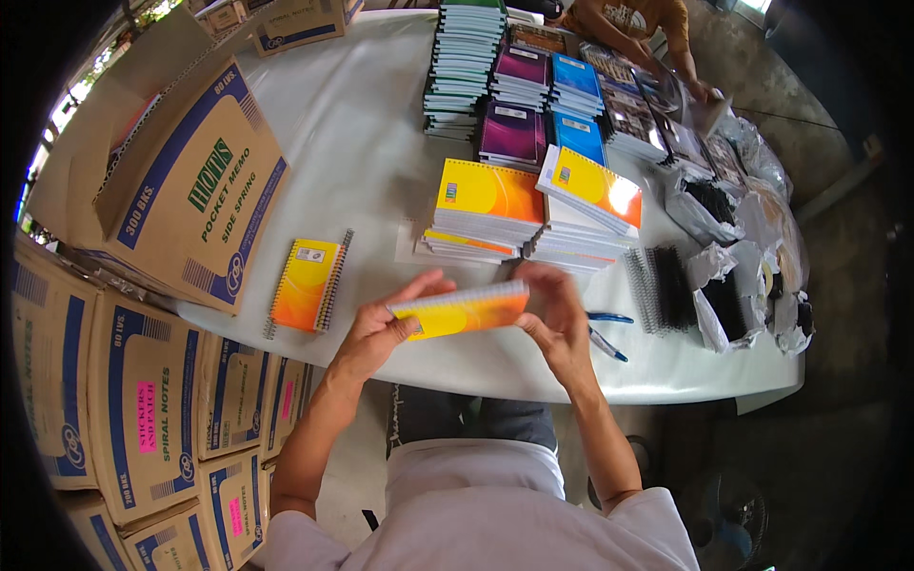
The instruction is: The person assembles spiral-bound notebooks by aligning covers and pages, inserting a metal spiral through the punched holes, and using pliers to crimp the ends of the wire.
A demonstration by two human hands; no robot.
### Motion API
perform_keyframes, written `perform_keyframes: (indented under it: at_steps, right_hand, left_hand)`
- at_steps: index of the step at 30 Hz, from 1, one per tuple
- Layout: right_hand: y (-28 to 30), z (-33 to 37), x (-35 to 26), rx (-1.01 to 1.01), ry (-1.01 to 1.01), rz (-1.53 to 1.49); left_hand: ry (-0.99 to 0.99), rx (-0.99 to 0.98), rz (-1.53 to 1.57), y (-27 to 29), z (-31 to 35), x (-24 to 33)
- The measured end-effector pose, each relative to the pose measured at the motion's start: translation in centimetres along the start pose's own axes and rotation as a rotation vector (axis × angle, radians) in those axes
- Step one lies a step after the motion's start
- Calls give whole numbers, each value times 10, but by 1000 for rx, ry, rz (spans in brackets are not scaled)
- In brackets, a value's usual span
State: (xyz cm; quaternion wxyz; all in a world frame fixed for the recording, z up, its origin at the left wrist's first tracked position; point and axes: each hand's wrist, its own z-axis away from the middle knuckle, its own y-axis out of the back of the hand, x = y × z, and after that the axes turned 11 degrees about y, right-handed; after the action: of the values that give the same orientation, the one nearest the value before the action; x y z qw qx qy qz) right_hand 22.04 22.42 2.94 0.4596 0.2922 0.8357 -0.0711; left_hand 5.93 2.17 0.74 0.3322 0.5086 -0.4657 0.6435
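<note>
Over the table's near edge, I hold a small yellow-and-orange notebook (466, 312) tilted, with its page edges facing up. My left hand (371, 330) pinches its left end, thumb on the cover. At its right end is my right hand (560, 319), thumb at the corner and fingers behind, partly smeared by motion. Just beyond stand a stack of yellow-orange notebooks (490, 190) and a second stack topped by a tilted notebook (592, 188). Left of my hands lie spiral-bound yellow notebooks (305, 285). Blue-handled pliers (606, 344) rest right of my right hand.
Black binding coils (664, 288) and plastic bags of coils (725, 303) lie at the right. Purple notebooks (514, 131), blue notebooks (577, 139) and a tall stack (464, 71) stand behind. A large carton (205, 181) occupies the left; more cartons (143, 400) stand below. Another person's arm (678, 48) reaches in at the far right.
</note>
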Motion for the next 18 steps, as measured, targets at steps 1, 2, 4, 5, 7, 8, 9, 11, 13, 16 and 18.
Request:
perform_keyframes:
  at_steps: [1,2,4,5,7,8,9,11,13,16,18]
  right_hand:
    - [2,15,15,-109,-166,-268]
    - [-6,26,23,-176,-181,-266]
    - [-18,53,37,-154,-317,-391]
    - [-22,56,42,-154,-303,-379]
    - [-22,61,45,-166,-313,-320]
    - [-22,60,45,-168,-317,-286]
    - [-23,60,44,-154,-310,-270]
    - [-28,57,40,-142,-292,-244]
    - [-21,58,43,-207,-230,-194]
    - [37,32,34,-307,-153,101]
    - [98,16,52,-124,-158,481]
  left_hand:
    - [9,-29,-61,0,2,-9]
    - [18,-63,-124,-1,2,-19]
    - [85,-101,-150,1,5,-39]
    - [12,2,-256,-2,7,-41]
    - [-132,210,-460,-9,10,-44]
    - [-188,290,-721,-19,9,-29]
    - [-248,365,-981,-34,6,-2]
    - [-286,402,-1330,-58,-7,11]
    - [-239,313,-1505,-78,-23,7]
    - [-193,295,-1499,-72,-28,-6]
    - [-295,286,-1461,-67,-26,-8]
